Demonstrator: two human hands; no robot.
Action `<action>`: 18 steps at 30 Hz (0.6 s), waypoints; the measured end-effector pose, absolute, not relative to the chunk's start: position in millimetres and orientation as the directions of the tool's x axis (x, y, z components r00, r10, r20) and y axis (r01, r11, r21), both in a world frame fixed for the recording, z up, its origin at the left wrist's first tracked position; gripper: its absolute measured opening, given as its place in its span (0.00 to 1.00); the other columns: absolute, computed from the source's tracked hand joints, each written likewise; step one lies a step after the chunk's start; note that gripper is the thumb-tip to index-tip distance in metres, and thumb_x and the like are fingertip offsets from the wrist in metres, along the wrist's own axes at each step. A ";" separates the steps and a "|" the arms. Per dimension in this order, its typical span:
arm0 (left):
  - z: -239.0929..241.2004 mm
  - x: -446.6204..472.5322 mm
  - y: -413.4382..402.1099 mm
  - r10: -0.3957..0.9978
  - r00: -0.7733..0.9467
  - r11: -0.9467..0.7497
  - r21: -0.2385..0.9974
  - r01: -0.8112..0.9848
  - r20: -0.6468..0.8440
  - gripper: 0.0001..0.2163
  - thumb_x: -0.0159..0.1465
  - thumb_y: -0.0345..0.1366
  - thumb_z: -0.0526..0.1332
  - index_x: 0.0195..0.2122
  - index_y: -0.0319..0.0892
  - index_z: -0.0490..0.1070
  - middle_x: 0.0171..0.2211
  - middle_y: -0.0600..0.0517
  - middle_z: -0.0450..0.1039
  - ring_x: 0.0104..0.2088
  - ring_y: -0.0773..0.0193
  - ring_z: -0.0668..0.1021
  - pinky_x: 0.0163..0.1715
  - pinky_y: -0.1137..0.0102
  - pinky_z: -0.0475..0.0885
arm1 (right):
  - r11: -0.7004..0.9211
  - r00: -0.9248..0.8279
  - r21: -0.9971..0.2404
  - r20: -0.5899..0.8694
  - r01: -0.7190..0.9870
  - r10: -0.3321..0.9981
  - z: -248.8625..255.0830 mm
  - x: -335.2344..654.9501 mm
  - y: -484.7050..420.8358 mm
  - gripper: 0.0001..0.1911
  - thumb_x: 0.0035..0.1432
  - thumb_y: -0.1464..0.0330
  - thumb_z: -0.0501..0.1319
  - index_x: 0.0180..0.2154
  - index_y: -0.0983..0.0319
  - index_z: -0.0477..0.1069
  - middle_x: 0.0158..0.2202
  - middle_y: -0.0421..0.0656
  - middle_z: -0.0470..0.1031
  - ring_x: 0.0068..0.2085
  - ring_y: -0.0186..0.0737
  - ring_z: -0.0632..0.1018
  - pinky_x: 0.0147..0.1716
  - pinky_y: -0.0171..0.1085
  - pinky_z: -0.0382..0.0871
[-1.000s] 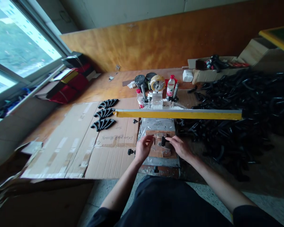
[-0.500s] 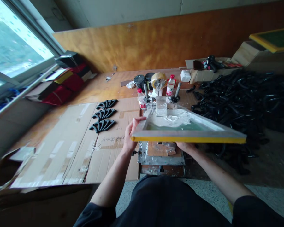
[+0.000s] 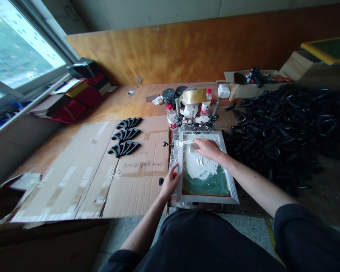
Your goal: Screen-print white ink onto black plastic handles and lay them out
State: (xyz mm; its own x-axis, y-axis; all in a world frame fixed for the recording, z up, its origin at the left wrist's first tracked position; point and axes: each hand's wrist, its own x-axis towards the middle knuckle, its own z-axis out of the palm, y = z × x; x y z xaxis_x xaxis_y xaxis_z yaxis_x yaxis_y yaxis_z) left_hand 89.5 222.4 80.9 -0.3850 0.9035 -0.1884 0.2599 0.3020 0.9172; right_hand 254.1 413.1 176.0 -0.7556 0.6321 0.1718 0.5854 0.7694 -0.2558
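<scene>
A silk-screen frame (image 3: 234, 189) with a metal rim and green mesh lies flat in front of me on the printing stand. White ink (image 3: 200, 166) covers the upper and middle part of the mesh. Around an ink-smeared squeegee (image 3: 189, 142) near the far end of the screen, my right hand (image 3: 208, 148) is closed; its fingers partly cover the tool. My left hand (image 3: 170, 181) is at the frame's left edge, fingers apart, its fingertips beside or touching the rim. A black knob (image 3: 161, 181) sticks out just left of that hand.
Rows of black curved parts (image 3: 126, 134) lie on flattened cardboard (image 3: 96, 181) to the left. A large heap of black parts (image 3: 283, 128) fills the right. Behind the stand are bottles (image 3: 171, 118), a tape roll (image 3: 194, 96) and dark tins (image 3: 169, 96).
The screen frame has come down from a raised tilt to lie flat. My right hand has left its near edge and taken hold of the squeegee. My left hand has moved lower along the left side.
</scene>
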 end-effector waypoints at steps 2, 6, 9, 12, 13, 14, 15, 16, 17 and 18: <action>79.8 88.1 222.8 0.900 -0.388 0.314 0.911 0.266 -0.196 0.27 0.62 0.45 0.58 0.62 0.43 0.63 0.26 0.57 0.69 0.25 0.70 0.69 0.27 0.75 0.64 | 0.777 -0.773 -0.216 0.122 0.591 0.622 165.3 257.2 401.4 0.05 0.57 0.69 0.62 0.38 0.60 0.72 0.38 0.45 0.76 0.40 0.44 0.76 0.38 0.38 0.68; 78.9 86.8 222.2 0.897 -0.393 0.322 0.906 0.276 -0.199 0.26 0.62 0.45 0.59 0.61 0.43 0.65 0.27 0.56 0.70 0.26 0.69 0.71 0.29 0.74 0.66 | 0.892 -0.878 -0.135 0.161 0.432 0.450 144.3 284.7 366.6 0.08 0.57 0.77 0.56 0.37 0.62 0.71 0.36 0.46 0.76 0.39 0.42 0.75 0.37 0.37 0.65; 79.3 86.9 222.0 0.893 -0.400 0.335 0.896 0.290 -0.205 0.26 0.61 0.45 0.59 0.60 0.44 0.65 0.27 0.56 0.71 0.27 0.68 0.72 0.29 0.73 0.67 | 0.964 -0.956 -0.121 0.146 0.237 0.254 141.3 308.9 350.6 0.12 0.55 0.80 0.54 0.37 0.63 0.72 0.38 0.46 0.76 0.40 0.42 0.74 0.37 0.37 0.64; 81.0 87.0 222.1 0.895 -0.390 0.345 0.889 0.301 -0.215 0.27 0.62 0.45 0.58 0.62 0.43 0.63 0.28 0.55 0.71 0.28 0.68 0.73 0.30 0.73 0.67 | 0.968 -0.978 -0.203 0.116 0.147 0.173 149.2 319.7 355.4 0.13 0.52 0.81 0.55 0.35 0.61 0.73 0.35 0.43 0.75 0.38 0.41 0.73 0.36 0.36 0.63; 81.7 87.1 222.1 0.896 -0.388 0.345 0.889 0.303 -0.215 0.27 0.62 0.45 0.58 0.62 0.43 0.63 0.28 0.55 0.71 0.28 0.68 0.73 0.30 0.73 0.67 | 0.957 -0.975 -0.246 0.117 0.155 0.188 151.9 318.7 359.3 0.13 0.51 0.81 0.56 0.34 0.60 0.73 0.33 0.41 0.75 0.38 0.40 0.73 0.35 0.35 0.63; 82.5 87.1 222.2 0.896 -0.388 0.345 0.888 0.304 -0.216 0.27 0.62 0.45 0.58 0.62 0.43 0.63 0.28 0.55 0.72 0.28 0.68 0.73 0.30 0.73 0.67 | 0.942 -0.965 -0.281 0.132 0.184 0.228 153.7 315.7 362.8 0.13 0.51 0.81 0.57 0.34 0.59 0.73 0.33 0.40 0.75 0.38 0.40 0.73 0.34 0.35 0.63; 83.3 87.2 222.4 0.895 -0.390 0.346 0.888 0.303 -0.215 0.27 0.62 0.45 0.58 0.61 0.43 0.64 0.28 0.55 0.72 0.28 0.68 0.73 0.30 0.73 0.67 | 0.926 -0.944 -0.299 0.162 0.232 0.289 153.8 311.5 364.9 0.13 0.51 0.80 0.57 0.34 0.59 0.73 0.33 0.40 0.74 0.38 0.40 0.73 0.34 0.34 0.63; 83.9 87.3 222.5 0.893 -0.394 0.346 0.889 0.299 -0.215 0.27 0.61 0.45 0.59 0.61 0.43 0.64 0.28 0.56 0.71 0.27 0.68 0.72 0.30 0.73 0.66 | 0.913 -0.918 -0.298 0.198 0.278 0.345 152.0 307.2 365.1 0.13 0.52 0.80 0.57 0.35 0.59 0.73 0.34 0.41 0.74 0.39 0.40 0.73 0.35 0.35 0.63; 84.4 87.4 222.6 0.892 -0.398 0.345 0.892 0.292 -0.215 0.27 0.61 0.45 0.59 0.61 0.42 0.65 0.27 0.56 0.71 0.27 0.68 0.72 0.29 0.73 0.66 | 0.907 -0.894 -0.279 0.235 0.314 0.382 148.5 303.7 363.0 0.12 0.53 0.80 0.57 0.36 0.60 0.73 0.35 0.43 0.74 0.40 0.41 0.73 0.36 0.35 0.64; 84.5 87.5 222.7 0.890 -0.402 0.343 0.896 0.282 -0.214 0.27 0.61 0.45 0.60 0.60 0.42 0.65 0.26 0.56 0.71 0.26 0.68 0.72 0.29 0.73 0.66 | 0.910 -0.881 -0.251 0.262 0.331 0.393 143.7 302.0 359.1 0.13 0.54 0.80 0.56 0.37 0.61 0.73 0.36 0.44 0.74 0.41 0.42 0.73 0.37 0.36 0.64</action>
State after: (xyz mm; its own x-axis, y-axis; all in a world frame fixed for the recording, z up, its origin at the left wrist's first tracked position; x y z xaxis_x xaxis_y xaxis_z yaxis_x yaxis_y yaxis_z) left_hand 87.5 222.7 84.5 -0.4018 0.8902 -0.2144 0.2817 0.3430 0.8961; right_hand 302.0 359.1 143.7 -0.8814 0.3930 0.2621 0.3310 0.9097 -0.2508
